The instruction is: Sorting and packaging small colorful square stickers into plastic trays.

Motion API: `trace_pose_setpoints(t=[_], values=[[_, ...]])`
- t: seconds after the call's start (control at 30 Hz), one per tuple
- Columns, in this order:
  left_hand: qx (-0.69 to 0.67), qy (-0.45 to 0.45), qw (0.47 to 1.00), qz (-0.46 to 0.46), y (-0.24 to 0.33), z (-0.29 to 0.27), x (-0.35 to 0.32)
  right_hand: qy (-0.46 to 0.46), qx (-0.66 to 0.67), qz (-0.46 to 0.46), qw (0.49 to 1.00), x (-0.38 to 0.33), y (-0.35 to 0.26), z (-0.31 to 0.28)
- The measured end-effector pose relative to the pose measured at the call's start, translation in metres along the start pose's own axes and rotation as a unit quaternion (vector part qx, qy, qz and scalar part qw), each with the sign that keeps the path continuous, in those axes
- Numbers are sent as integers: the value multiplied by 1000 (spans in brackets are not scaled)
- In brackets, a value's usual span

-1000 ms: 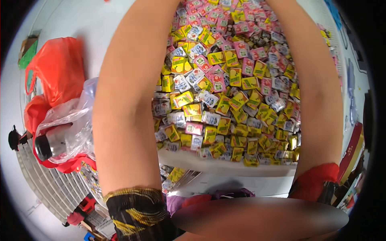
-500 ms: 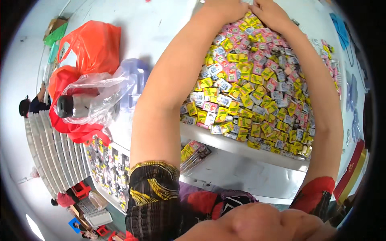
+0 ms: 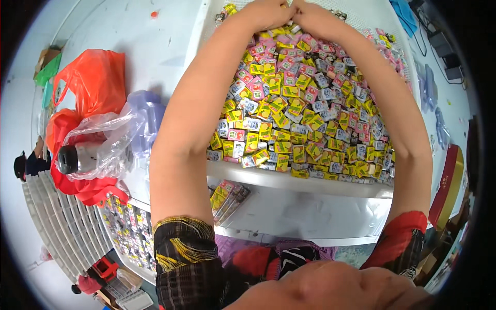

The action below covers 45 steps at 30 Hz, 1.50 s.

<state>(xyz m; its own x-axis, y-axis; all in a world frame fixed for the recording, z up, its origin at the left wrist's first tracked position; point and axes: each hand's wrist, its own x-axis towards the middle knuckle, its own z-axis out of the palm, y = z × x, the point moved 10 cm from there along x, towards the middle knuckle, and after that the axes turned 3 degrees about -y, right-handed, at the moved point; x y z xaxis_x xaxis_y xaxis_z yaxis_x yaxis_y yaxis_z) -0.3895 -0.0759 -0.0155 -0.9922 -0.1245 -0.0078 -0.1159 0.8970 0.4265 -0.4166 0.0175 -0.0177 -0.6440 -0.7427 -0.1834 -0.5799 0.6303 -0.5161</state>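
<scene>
A white tray (image 3: 248, 174) in front of me holds a thick layer of small, block-shaped wrapped pieces (image 3: 281, 119) in yellow, pink and white-blue. Both my arms reach across it to the far part of the pile. My left hand (image 3: 267, 14) has its fingers bent inward over the pieces. Close against it, almost fingertip to fingertip, is my right hand (image 3: 315, 20), also with curled fingers. Whatever lies between the fingers is too small and covered to name. Perforated white tray bottom shows beyond the hands, with a few pieces at the far left.
Left of the tray stand an orange plastic bag (image 3: 98, 82) and a dark-capped bottle (image 3: 77, 159) in clear plastic. Another tray of pieces (image 3: 126, 227) sits lower left. Clear packs (image 3: 227, 200) lie below the tray's front edge. A red-and-gold box (image 3: 447, 186) is at right.
The view has shifted, so the tray and bags sit farther left and more of the tray's far end shows. Both hands remain close together at the pile's far side.
</scene>
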Motion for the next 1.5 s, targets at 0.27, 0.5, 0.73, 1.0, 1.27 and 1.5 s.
trace_pose_setpoints(t=[0.27, 0.5, 0.73, 1.0, 1.27, 1.5], values=[[-78, -75, 990, 85, 45, 19, -36, -14, 41, -114, 993, -52, 1, 13], [-152, -108, 980, 66, 82, 25, -107, -56, 86, -121, 987, -142, -19, 14], [-110, -59, 951, 284, 158, 19, -202, 29, -15, -276, 961, -250, -24, 16], [-217, 92, 963, 132, 130, 13, -227, 153, 253, -14, 955, -299, 47, 1], [-366, 221, 900, 82, 85, -8, -257, 303, 204, -80, 927, -358, 32, -10], [-67, 312, 941, 113, 93, -30, -281, 191, 432, 36, 881, -404, 37, 89]])
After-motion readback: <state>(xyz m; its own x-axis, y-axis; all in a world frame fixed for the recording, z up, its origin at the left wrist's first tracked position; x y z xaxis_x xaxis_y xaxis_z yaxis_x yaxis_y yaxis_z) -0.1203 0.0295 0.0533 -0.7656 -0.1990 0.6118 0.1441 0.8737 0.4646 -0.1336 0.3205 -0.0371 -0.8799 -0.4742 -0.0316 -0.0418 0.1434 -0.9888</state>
